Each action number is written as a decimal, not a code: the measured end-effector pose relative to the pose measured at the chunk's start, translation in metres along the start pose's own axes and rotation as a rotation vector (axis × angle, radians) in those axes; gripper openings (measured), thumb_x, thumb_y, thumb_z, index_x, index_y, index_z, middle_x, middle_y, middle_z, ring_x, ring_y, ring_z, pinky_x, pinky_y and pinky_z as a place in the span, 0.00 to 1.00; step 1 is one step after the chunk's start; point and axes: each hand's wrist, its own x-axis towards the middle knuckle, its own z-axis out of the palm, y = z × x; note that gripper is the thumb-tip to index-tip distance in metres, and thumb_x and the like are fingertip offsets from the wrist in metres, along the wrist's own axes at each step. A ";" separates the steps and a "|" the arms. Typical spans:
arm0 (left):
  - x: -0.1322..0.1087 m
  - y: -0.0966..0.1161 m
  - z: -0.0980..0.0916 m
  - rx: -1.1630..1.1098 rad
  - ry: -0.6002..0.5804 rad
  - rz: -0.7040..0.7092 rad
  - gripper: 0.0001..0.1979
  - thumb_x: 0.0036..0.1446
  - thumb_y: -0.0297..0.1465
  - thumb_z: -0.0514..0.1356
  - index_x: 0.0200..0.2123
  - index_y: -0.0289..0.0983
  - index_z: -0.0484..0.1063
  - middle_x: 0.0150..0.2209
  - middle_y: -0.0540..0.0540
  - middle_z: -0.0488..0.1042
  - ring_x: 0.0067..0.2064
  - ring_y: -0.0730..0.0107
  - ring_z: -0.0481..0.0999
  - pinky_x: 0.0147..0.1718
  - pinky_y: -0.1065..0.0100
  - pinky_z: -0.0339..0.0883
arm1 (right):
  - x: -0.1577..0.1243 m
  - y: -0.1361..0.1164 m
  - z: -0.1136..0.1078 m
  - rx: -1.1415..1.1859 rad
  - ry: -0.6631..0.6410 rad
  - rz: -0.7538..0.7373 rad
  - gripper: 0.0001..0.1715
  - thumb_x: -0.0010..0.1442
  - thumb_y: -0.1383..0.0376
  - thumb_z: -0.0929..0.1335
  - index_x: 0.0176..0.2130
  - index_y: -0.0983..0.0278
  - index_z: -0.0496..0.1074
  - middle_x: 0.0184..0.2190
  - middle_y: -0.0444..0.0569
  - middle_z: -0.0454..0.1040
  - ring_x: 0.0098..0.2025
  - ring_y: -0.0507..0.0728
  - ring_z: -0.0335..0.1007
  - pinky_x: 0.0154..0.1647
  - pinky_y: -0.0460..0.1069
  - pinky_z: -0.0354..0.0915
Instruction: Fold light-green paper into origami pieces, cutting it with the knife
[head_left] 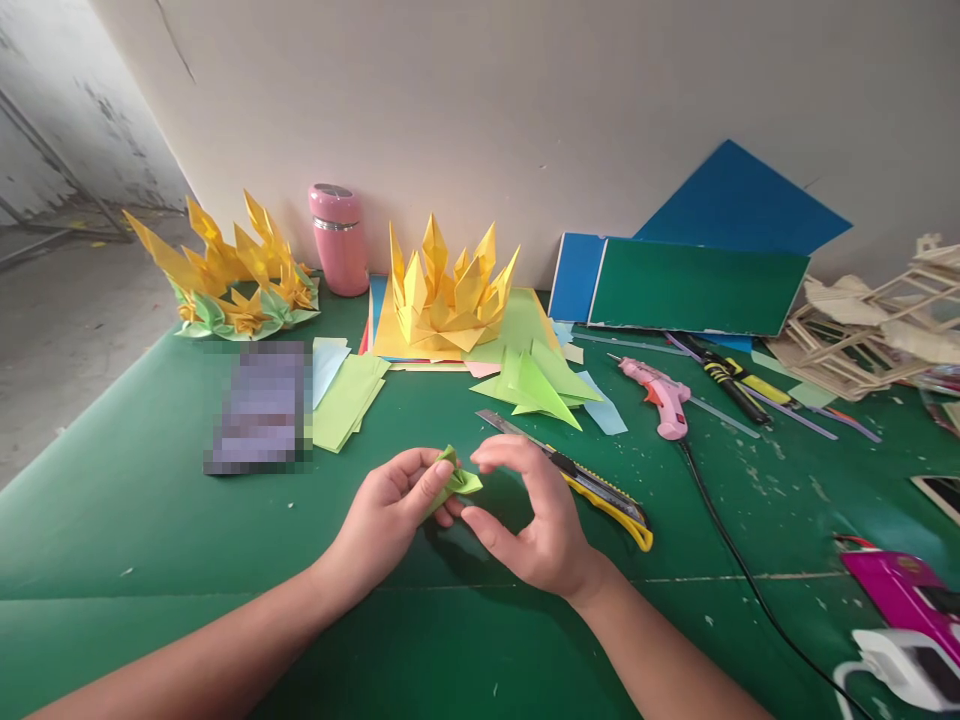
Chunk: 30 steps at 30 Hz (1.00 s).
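Between thumb and fingers, my left hand (405,492) pinches a small folded green paper (463,483), held just above the table. Beside it my right hand (536,515) is curved, its thumb and fingers apart with a gap between them and the paper. A yellow-handled box cutter (607,497) lies behind and to the right of my right hand. Farther back lies a loose pile of green paper pieces (536,385). To the left are light green paper strips (349,402).
Folded yellow paper crowns (450,300) stand at the back, one edged with green leaves (281,310). A pink flask (340,245) is by the wall. Right of the box cutter lie a pink glue gun (660,395) and its black cord (724,540). A wooden model (862,320) stands far right.
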 end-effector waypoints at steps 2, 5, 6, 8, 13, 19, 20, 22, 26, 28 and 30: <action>0.001 -0.001 -0.001 0.002 0.007 0.008 0.23 0.47 0.50 0.63 0.34 0.35 0.71 0.23 0.50 0.74 0.24 0.72 0.70 0.27 0.69 0.66 | 0.000 0.001 0.003 0.078 0.007 0.108 0.17 0.56 0.68 0.68 0.46 0.60 0.64 0.38 0.48 0.71 0.36 0.55 0.69 0.38 0.51 0.69; 0.001 -0.003 0.000 0.007 0.007 0.007 0.24 0.45 0.50 0.64 0.34 0.35 0.72 0.23 0.50 0.74 0.24 0.71 0.71 0.26 0.69 0.66 | 0.000 0.002 0.007 0.067 -0.034 0.180 0.09 0.56 0.69 0.67 0.39 0.60 0.67 0.33 0.46 0.72 0.34 0.54 0.68 0.34 0.49 0.68; 0.001 -0.003 0.000 0.013 0.007 0.003 0.24 0.44 0.50 0.65 0.34 0.35 0.72 0.22 0.51 0.73 0.24 0.71 0.71 0.26 0.69 0.66 | 0.001 0.003 0.008 0.061 -0.047 0.184 0.06 0.57 0.70 0.67 0.37 0.60 0.67 0.32 0.45 0.72 0.33 0.54 0.68 0.33 0.49 0.67; 0.001 -0.003 0.001 0.023 0.012 -0.002 0.23 0.43 0.49 0.66 0.32 0.35 0.72 0.21 0.51 0.72 0.24 0.71 0.71 0.26 0.69 0.66 | 0.001 0.004 0.008 0.046 -0.055 0.174 0.04 0.58 0.70 0.67 0.34 0.61 0.68 0.30 0.45 0.72 0.32 0.54 0.68 0.33 0.49 0.67; 0.000 -0.001 0.001 0.023 0.026 0.008 0.21 0.42 0.45 0.67 0.33 0.36 0.71 0.22 0.52 0.72 0.24 0.72 0.70 0.27 0.69 0.67 | 0.000 0.006 0.008 -0.014 -0.034 0.106 0.04 0.60 0.70 0.66 0.36 0.60 0.70 0.32 0.47 0.73 0.35 0.55 0.69 0.35 0.50 0.67; -0.002 0.001 0.002 0.021 0.028 0.010 0.16 0.45 0.42 0.65 0.32 0.36 0.70 0.22 0.53 0.70 0.24 0.74 0.69 0.27 0.70 0.65 | -0.001 0.005 0.009 -0.040 -0.021 0.066 0.07 0.59 0.73 0.67 0.35 0.60 0.70 0.32 0.46 0.73 0.35 0.55 0.70 0.35 0.50 0.68; -0.002 0.001 0.003 0.014 0.020 0.011 0.16 0.46 0.41 0.64 0.32 0.36 0.70 0.23 0.52 0.71 0.25 0.74 0.69 0.27 0.70 0.65 | 0.000 0.005 0.009 -0.039 -0.021 0.078 0.07 0.59 0.72 0.67 0.35 0.60 0.70 0.32 0.46 0.73 0.35 0.55 0.70 0.35 0.49 0.68; -0.002 0.001 0.003 0.010 0.010 0.016 0.14 0.47 0.40 0.63 0.32 0.36 0.70 0.24 0.52 0.71 0.25 0.73 0.69 0.27 0.70 0.65 | 0.000 0.005 0.009 -0.033 -0.024 0.099 0.07 0.59 0.72 0.67 0.35 0.60 0.70 0.32 0.46 0.73 0.35 0.55 0.69 0.34 0.49 0.67; -0.002 0.000 0.003 0.035 0.032 0.043 0.11 0.47 0.36 0.61 0.32 0.36 0.71 0.25 0.52 0.70 0.26 0.74 0.69 0.27 0.70 0.66 | 0.000 0.005 0.010 -0.029 -0.020 0.106 0.07 0.59 0.73 0.66 0.35 0.60 0.70 0.31 0.46 0.73 0.34 0.54 0.69 0.34 0.49 0.67; -0.002 -0.001 0.003 0.048 0.037 0.047 0.09 0.46 0.34 0.61 0.31 0.36 0.70 0.24 0.53 0.69 0.25 0.75 0.68 0.27 0.71 0.66 | -0.001 0.004 0.010 -0.027 -0.020 0.104 0.07 0.59 0.73 0.67 0.35 0.60 0.70 0.31 0.46 0.73 0.34 0.54 0.69 0.34 0.49 0.67; -0.003 -0.001 0.002 0.059 0.040 0.042 0.08 0.45 0.33 0.61 0.30 0.36 0.70 0.24 0.54 0.69 0.25 0.75 0.68 0.26 0.72 0.64 | -0.001 0.004 0.011 -0.020 -0.020 0.101 0.07 0.59 0.73 0.67 0.35 0.60 0.70 0.31 0.46 0.73 0.35 0.54 0.69 0.35 0.49 0.67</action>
